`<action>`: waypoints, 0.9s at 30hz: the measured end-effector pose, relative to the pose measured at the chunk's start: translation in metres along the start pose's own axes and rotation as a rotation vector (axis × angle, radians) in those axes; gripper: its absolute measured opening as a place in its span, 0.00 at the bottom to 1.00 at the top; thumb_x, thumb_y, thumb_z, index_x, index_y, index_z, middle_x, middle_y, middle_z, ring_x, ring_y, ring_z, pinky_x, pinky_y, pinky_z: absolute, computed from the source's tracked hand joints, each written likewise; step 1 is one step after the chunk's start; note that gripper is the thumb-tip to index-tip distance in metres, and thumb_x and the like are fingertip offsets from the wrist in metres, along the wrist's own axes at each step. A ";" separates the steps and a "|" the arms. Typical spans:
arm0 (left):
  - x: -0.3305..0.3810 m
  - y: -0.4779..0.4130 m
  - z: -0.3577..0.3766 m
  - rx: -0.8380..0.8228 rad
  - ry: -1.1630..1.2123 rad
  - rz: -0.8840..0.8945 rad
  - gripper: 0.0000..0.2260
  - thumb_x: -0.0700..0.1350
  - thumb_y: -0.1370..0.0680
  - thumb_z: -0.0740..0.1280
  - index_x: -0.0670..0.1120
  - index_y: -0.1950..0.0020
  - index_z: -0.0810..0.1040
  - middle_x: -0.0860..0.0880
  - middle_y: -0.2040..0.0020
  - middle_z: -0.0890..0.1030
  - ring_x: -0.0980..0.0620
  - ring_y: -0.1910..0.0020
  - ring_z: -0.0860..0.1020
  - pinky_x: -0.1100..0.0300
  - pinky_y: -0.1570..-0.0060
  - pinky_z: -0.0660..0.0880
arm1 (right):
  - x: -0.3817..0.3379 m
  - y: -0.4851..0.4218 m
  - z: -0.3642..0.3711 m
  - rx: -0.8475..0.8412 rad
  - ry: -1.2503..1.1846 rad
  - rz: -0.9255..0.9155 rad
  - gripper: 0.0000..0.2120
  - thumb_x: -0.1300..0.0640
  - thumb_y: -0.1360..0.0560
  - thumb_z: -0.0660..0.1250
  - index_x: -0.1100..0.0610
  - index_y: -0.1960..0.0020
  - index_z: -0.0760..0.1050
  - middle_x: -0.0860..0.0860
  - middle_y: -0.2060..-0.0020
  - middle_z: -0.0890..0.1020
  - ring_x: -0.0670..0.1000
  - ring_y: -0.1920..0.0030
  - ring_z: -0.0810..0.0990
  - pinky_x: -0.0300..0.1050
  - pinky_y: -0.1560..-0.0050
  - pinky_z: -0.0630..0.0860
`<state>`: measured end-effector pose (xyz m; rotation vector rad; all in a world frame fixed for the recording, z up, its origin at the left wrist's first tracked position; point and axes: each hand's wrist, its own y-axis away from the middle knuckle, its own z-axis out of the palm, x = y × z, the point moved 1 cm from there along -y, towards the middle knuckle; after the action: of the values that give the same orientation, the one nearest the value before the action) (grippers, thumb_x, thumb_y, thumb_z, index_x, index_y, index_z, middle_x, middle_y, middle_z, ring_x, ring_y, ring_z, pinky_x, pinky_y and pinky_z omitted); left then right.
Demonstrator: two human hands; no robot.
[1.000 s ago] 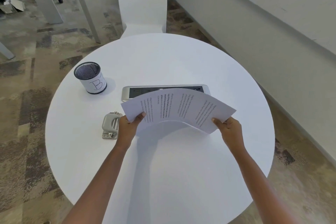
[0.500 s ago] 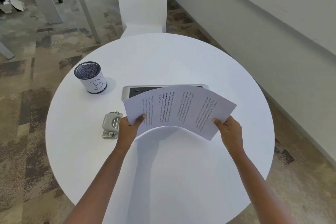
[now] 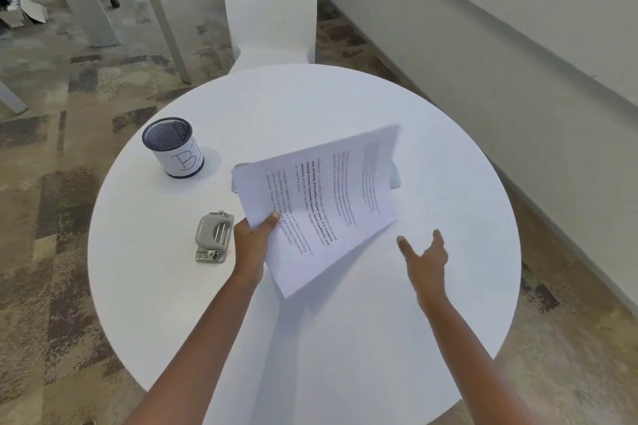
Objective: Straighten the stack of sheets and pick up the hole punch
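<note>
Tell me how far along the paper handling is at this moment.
Done: the printed sheets are lifted off the round table. In hand: the left hand alone pinches their near left corner, while the right hand hangs open just beside them, touching nothing. Left: the hole punch sits untouched by the left wrist, and the sheets' edges show no punched holes.

Left hand (image 3: 253, 238) pinches printed sheets (image 3: 321, 203) above the table (image 3: 448, 286); right hand (image 3: 426, 257) spread beside them.
</note>
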<state>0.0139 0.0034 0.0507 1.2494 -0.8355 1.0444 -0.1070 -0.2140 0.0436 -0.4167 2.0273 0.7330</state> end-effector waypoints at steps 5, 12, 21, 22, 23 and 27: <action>-0.010 0.006 0.010 0.027 0.089 -0.089 0.12 0.34 0.26 0.65 0.39 0.42 0.75 0.48 0.54 0.80 0.57 0.63 0.80 0.58 0.52 0.77 | 0.011 0.018 0.021 -0.335 -0.358 0.396 0.30 0.42 0.29 0.65 0.58 0.34 0.63 0.61 0.38 0.70 0.56 0.38 0.72 0.49 0.41 0.75; -0.031 0.024 0.024 0.135 0.235 -0.244 0.16 0.34 0.25 0.65 0.37 0.38 0.73 0.41 0.40 0.77 0.48 0.46 0.76 0.47 0.36 0.70 | 0.002 0.029 0.038 -0.479 -0.637 0.334 0.13 0.56 0.23 0.60 0.61 0.41 0.73 0.56 0.50 0.80 0.54 0.52 0.80 0.46 0.50 0.78; -0.042 0.035 0.020 0.052 0.228 -0.269 0.12 0.38 0.25 0.66 0.46 0.42 0.75 0.50 0.51 0.80 0.54 0.55 0.78 0.61 0.58 0.79 | -0.002 0.021 0.035 -0.264 -0.483 0.178 0.13 0.68 0.24 0.58 0.56 0.44 0.73 0.53 0.50 0.80 0.55 0.49 0.78 0.49 0.50 0.77; -0.039 0.031 0.015 0.053 0.235 -0.243 0.12 0.38 0.24 0.65 0.46 0.41 0.74 0.50 0.51 0.80 0.56 0.56 0.78 0.65 0.61 0.79 | -0.002 0.019 0.032 -0.254 -0.463 0.161 0.13 0.68 0.24 0.58 0.55 0.45 0.74 0.53 0.51 0.81 0.55 0.50 0.78 0.49 0.50 0.77; -0.036 0.027 0.010 0.059 0.243 -0.217 0.13 0.38 0.24 0.65 0.45 0.40 0.74 0.49 0.49 0.79 0.58 0.57 0.78 0.66 0.62 0.79 | -0.001 0.017 0.028 -0.250 -0.447 0.145 0.13 0.67 0.24 0.58 0.54 0.47 0.74 0.53 0.51 0.81 0.54 0.50 0.78 0.50 0.50 0.76; -0.018 0.006 -0.013 -0.014 0.179 -0.185 0.13 0.41 0.23 0.63 0.47 0.38 0.73 0.54 0.56 0.83 0.64 0.67 0.81 0.70 0.67 0.77 | 0.000 0.007 0.011 -0.297 -0.370 0.102 0.13 0.67 0.24 0.59 0.55 0.46 0.75 0.54 0.50 0.81 0.54 0.51 0.79 0.48 0.53 0.78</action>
<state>0.0020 0.0133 0.0337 1.1782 -0.5775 0.9829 -0.1038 -0.2018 0.0415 -0.3189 1.6063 1.0951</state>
